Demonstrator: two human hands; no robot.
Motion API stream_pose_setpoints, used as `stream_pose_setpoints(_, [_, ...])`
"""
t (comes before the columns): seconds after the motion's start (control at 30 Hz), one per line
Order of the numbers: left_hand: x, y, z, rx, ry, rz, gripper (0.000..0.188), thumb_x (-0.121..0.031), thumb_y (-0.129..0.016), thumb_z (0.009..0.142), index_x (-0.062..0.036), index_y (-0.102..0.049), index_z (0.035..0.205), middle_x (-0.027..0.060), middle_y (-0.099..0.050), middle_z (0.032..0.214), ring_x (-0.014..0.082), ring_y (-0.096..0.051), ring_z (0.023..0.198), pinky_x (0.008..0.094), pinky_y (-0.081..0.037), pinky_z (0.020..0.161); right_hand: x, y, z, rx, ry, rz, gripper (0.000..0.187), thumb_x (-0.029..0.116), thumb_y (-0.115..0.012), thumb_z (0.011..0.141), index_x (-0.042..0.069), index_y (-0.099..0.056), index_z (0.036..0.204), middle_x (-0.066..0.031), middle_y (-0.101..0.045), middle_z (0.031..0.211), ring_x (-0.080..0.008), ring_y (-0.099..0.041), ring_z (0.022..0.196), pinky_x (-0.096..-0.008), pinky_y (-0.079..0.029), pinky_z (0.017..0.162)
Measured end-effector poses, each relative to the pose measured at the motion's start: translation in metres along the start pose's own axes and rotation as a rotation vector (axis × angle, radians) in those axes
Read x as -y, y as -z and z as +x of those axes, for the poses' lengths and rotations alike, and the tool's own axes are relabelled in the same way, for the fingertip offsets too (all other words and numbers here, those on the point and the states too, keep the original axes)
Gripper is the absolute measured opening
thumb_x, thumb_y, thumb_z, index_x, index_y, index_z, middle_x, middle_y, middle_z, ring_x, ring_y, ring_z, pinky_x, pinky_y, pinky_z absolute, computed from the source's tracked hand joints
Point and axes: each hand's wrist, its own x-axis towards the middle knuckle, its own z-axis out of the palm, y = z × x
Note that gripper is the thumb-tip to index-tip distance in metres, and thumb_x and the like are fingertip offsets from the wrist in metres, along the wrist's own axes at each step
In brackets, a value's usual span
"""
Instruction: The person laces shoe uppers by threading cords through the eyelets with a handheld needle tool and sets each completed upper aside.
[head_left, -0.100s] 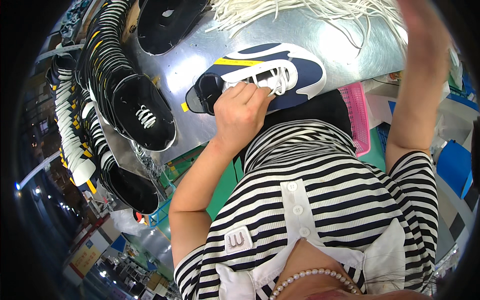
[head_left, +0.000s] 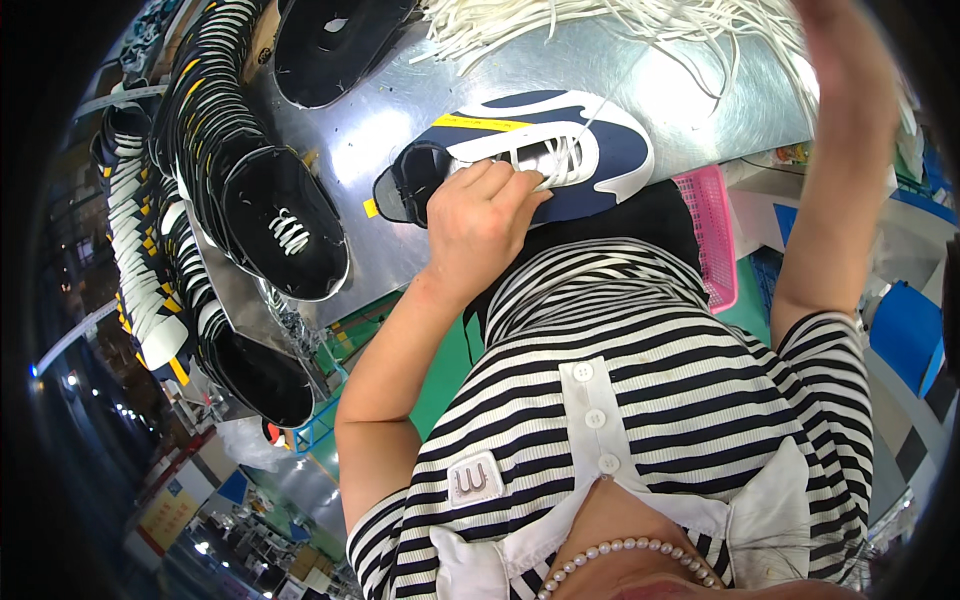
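Note:
A navy and white shoe upper (head_left: 622, 145) with a yellow strip lies on the metal table, its toe to the right. White lace (head_left: 566, 160) runs through its eyelets. My left hand (head_left: 480, 215) is closed on the upper's near edge by the opening, fingers curled over the throat; its fingertips are partly hidden. A thin pale strand (head_left: 607, 98) rises from the eyelets toward the upper right. My right hand (head_left: 838, 40) is raised at the top right edge, blurred and partly cut off. Its fingers cannot be made out, nor whether it holds the strand.
A heap of white laces (head_left: 620, 22) covers the table's far side. Long rows of nested shoe uppers (head_left: 285, 225) stand at the left. A black upper (head_left: 335, 55) lies at the far left of the metal table (head_left: 740, 130). A pink basket (head_left: 715, 240) sits below its near edge.
The upper's toe end has shifted slightly down toward me. The thin strand above the eyelets now shows. My left hand keeps its grip; my right hand stays raised and has moved a little.

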Motion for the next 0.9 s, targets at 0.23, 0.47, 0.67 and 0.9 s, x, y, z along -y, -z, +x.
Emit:
stream_pose_setpoints(0.23, [-0.003, 0.021, 0.000, 0.027, 0.680, -0.656, 0.058, -0.029, -0.070, 0.089, 0.0029, -0.044, 0.130, 0.0172, -0.068, 0.087, 0.0372, -0.062, 0.072, 0.0415, -0.050, 0.069, -0.101, -0.097, -0.048, 0.048, -0.639, -0.001, 0.017, 0.012, -0.072, 0.083, 0.002, -0.069, 0.097, -0.0016, -0.068, 0.085, -0.0081, -0.061, 0.079, -0.0245, -0.049, 0.075])
stream_pose_setpoints(0.47, [0.003, 0.000, 0.006, -0.095, 0.685, -0.202, 0.055, -0.040, -0.077, 0.078, -0.0038, -0.060, 0.116, 0.0167, -0.068, 0.084, 0.0347, -0.061, 0.076, 0.0437, -0.048, 0.070, -0.140, -0.118, -0.043, -0.047, -0.487, -0.269, 0.015, 0.010, -0.070, 0.086, 0.002, -0.066, 0.097, 0.0000, -0.064, 0.082, -0.0047, -0.058, 0.080, -0.0209, -0.047, 0.074])
stream_pose_setpoints(0.67, [0.003, -0.003, 0.009, -0.132, 0.746, -0.301, 0.045, -0.017, -0.083, 0.076, 0.0019, -0.062, 0.111, 0.0109, -0.069, 0.101, 0.0148, -0.065, 0.090, 0.0275, -0.051, 0.080, -0.123, -0.122, -0.049, -0.072, -0.484, -0.494, 0.022, 0.013, -0.068, 0.088, 0.002, -0.061, 0.106, -0.0047, -0.067, 0.082, -0.0120, -0.063, 0.074, -0.0250, -0.050, 0.069])
stream_pose_setpoints(0.9, [0.006, -0.012, 0.002, -0.245, 0.717, -0.339, 0.047, -0.025, -0.083, 0.070, -0.0071, -0.065, 0.109, 0.0110, -0.070, 0.082, 0.0288, -0.061, 0.076, 0.0395, -0.048, 0.073, -0.105, -0.121, -0.071, -0.027, -0.474, -0.657, 0.016, 0.016, -0.062, 0.092, 0.003, -0.056, 0.100, -0.0122, -0.068, 0.080, -0.0285, -0.066, 0.071, -0.0357, -0.050, 0.063])
